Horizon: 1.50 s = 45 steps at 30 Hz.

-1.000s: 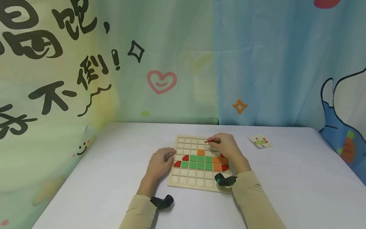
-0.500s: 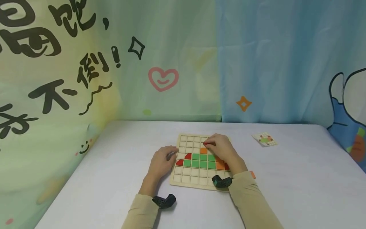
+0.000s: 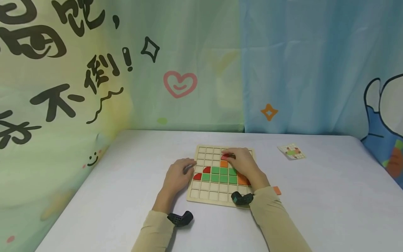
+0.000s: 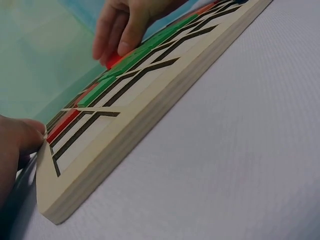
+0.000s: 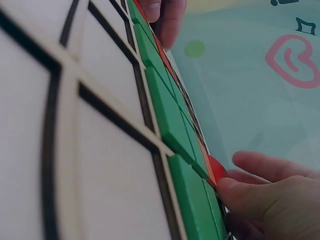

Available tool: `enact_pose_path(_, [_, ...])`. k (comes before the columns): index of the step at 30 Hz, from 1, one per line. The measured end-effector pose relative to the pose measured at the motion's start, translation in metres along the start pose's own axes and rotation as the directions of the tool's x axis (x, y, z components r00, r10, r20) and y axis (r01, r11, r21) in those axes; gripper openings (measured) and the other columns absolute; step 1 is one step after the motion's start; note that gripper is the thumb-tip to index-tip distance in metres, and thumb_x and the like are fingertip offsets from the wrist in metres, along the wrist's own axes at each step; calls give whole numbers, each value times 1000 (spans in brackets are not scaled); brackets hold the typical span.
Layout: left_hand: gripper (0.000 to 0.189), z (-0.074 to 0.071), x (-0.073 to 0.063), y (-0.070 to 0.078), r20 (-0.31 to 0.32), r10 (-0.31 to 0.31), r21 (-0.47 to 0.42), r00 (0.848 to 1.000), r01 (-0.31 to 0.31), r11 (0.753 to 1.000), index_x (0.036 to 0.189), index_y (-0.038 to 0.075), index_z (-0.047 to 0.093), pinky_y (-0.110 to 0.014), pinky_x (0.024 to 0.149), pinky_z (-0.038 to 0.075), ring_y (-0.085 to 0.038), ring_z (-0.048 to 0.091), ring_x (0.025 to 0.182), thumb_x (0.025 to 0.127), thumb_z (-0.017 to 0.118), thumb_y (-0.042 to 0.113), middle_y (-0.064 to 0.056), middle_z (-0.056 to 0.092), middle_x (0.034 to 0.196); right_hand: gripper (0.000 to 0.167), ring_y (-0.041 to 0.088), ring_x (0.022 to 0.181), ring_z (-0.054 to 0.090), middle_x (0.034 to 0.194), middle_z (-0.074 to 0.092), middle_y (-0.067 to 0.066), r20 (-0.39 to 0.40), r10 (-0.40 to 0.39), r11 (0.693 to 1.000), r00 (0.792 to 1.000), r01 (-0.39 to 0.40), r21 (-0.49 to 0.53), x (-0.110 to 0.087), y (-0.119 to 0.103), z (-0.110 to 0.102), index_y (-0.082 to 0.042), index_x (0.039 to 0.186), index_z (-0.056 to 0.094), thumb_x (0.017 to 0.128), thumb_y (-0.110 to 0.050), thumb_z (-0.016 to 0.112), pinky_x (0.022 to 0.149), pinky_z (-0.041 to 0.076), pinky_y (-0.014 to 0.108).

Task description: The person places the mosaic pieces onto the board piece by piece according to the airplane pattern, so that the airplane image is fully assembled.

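A wooden grid board [image 3: 206, 201] lies flat on the white table, with green tiles [image 3: 223, 179], orange tiles [image 3: 241, 179] and red rounded tiles [image 3: 197, 176] set in its squares. My right hand [image 3: 245, 163] reaches over the far part of the board. Its thumb and fingers pinch a red rounded tile [image 5: 216, 167], tilted up just behind a lone orange tile [image 3: 224, 163]. Part of the board's right side is hidden under this hand and wrist. At the left edge my left hand [image 3: 177, 177] touches the board with relaxed fingers; its thumb shows beside a red tile in the left wrist view.
A small pattern card [image 3: 291, 151] with a coloured grid lies at the back right of the table [image 3: 330, 196]. A loose orange tile [image 3: 277, 190] shows past my right sleeve. Printed curtains [image 3: 283, 63] hang behind the table.
The right hand has moved left and slightly nearer with the red tile, now down by the lone orange tile. The left hand stays at the board's edge. The whole view has shifted a little.
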<state>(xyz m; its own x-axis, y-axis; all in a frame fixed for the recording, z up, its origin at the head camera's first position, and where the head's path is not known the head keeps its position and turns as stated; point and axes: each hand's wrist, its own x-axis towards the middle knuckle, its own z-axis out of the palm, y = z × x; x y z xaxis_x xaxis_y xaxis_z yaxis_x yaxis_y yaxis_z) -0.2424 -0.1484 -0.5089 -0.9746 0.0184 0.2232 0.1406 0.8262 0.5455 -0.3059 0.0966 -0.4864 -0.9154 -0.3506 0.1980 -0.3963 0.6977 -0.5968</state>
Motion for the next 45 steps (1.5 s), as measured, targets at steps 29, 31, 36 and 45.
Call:
enact_pose_path(29, [30, 2, 0, -2, 13, -3, -11, 1000, 4, 1000, 118, 20, 67, -44, 110, 39, -22, 50, 129, 89, 59, 23, 0, 61, 130, 31, 30, 106, 61, 120, 64, 11, 51, 109, 991, 993, -112, 73, -27, 15, -61, -13, 124, 62, 94, -16, 58, 88, 54, 43])
enact_pose_path(31, [30, 2, 0, -2, 15, -6, -18, 1000, 6, 1000, 118, 20, 67, -44, 110, 38, -22, 50, 129, 89, 59, 23, -1, 61, 130, 33, 30, 106, 60, 117, 64, 12, 96, 147, 987, 984, -153, 55, -40, 24, -77, -12, 125, 61, 93, -18, 60, 86, 53, 43])
enact_pose_path(36, [30, 0, 0, -3, 17, -1, -19, 1000, 1, 1000, 118, 19, 67, -45, 110, 39, -23, 50, 129, 90, 59, 22, -2, 61, 130, 39, 27, 98, 55, 108, 60, 13, 260, 234, 970, 937, -242, -1, -72, 50, -105, -10, 121, 61, 86, -22, 70, 81, 50, 39])
enact_pose_path(45, [30, -1, -4, 2, 17, -2, -43, 1000, 3, 999, 119, 18, 67, -47, 110, 39, -26, 50, 129, 90, 59, 22, -5, 60, 131, 46, 31, 101, 44, 109, 46, 18, 373, 347, 938, 861, -318, -139, -95, 68, -104, -18, 110, 61, 71, -30, 82, 88, 45, 51])
